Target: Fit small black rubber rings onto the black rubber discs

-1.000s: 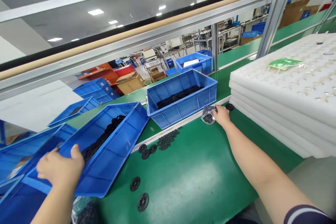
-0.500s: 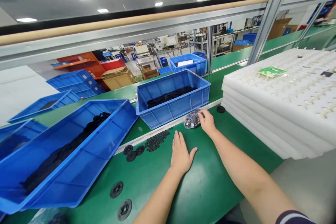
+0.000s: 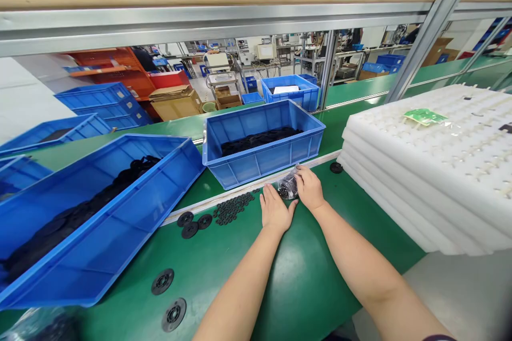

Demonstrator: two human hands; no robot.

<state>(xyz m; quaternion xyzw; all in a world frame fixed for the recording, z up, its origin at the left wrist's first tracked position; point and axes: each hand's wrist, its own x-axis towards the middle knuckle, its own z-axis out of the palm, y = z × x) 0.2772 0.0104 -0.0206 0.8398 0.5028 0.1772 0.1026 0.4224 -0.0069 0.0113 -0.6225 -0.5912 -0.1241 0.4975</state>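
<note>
A clear plastic bag [image 3: 287,186] of small dark parts lies on the green work surface in front of the middle blue bin. My right hand [image 3: 310,189] has its fingers closed on the bag's right side. Close to the bag's left side, my left hand [image 3: 276,213] rests with fingers stretched out and the thumb apart; whether it touches the plastic I cannot tell. Left of that hand, many small black rings [image 3: 232,208] are spread in a patch. Beside them sit a few larger black discs [image 3: 190,229].
A blue bin [image 3: 264,162] with black parts stands behind the bag, and a longer blue bin [image 3: 100,224] is tilted at left. Two black discs [image 3: 174,315] lie near the front. Stacked white foam trays [image 3: 400,170] occupy the right, beside one black disc [image 3: 336,168].
My left hand has moved up toward the bag and is now close beside it. My right hand still grips the bag, which has shifted slightly. The camera view has tilted down.
</note>
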